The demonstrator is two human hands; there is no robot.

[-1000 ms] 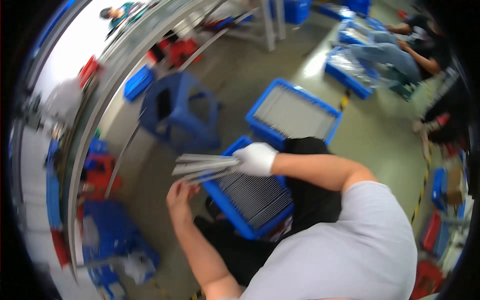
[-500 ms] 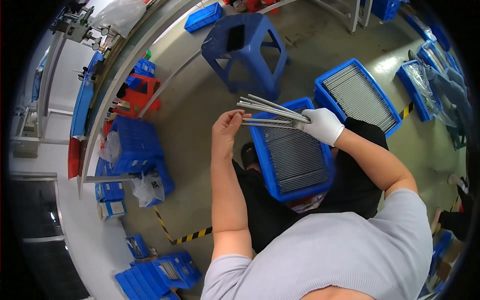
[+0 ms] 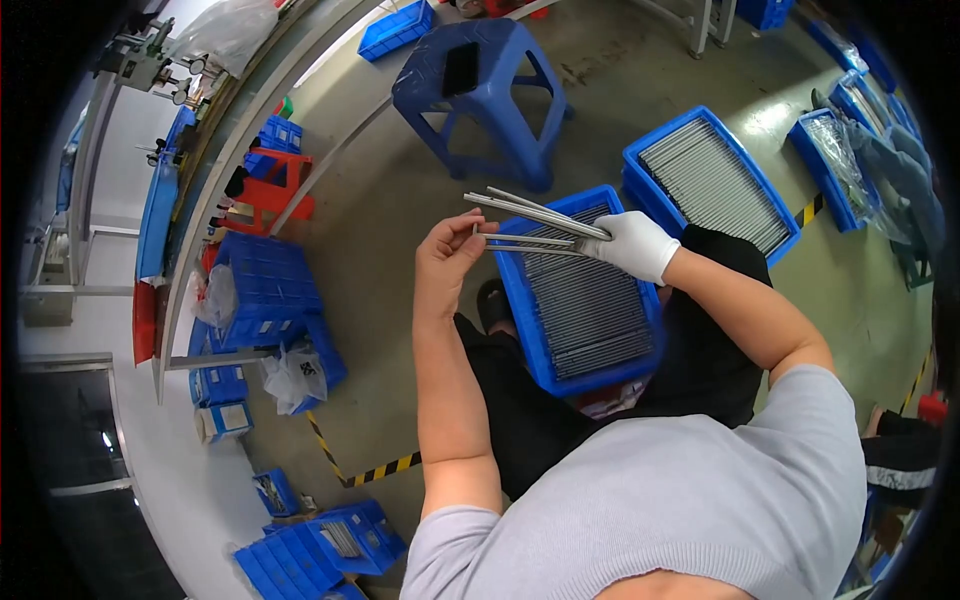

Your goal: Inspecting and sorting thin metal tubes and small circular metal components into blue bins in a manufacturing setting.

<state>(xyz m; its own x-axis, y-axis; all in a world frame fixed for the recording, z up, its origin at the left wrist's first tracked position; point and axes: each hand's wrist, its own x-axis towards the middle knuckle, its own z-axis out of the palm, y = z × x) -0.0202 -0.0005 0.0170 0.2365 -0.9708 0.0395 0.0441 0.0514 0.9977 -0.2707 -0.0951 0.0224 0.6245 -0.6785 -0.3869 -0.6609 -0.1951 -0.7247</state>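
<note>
My right hand (image 3: 635,247), in a white glove, is closed round one end of a loose bundle of thin metal rods (image 3: 535,211). The rods fan out to the left, some angled upward and a few lower down. At their free ends is my bare left hand (image 3: 447,262), its thumb and fingers pinched together. Whether a small piece or a rod tip sits in that pinch is too fine to tell. Below the bundle, a blue tray (image 3: 537,350) stands between my knees, filled with rows of similar rods (image 3: 590,310).
Right of it stands another blue tray (image 3: 637,187) of lighter rods. A blue stool (image 3: 510,125) bearing a dark phone-like slab (image 3: 460,68) is ahead. Blue crates (image 3: 270,290) and a red stool (image 3: 270,195) sit left. Striped tape (image 3: 383,468) marks the floor. Another person's leg (image 3: 900,450) shows far right.
The left fingers have shifted slightly at the rod ends and the fan of rods has drawn closer together. The right hand keeps its grip. The whole view has moved a little.
</note>
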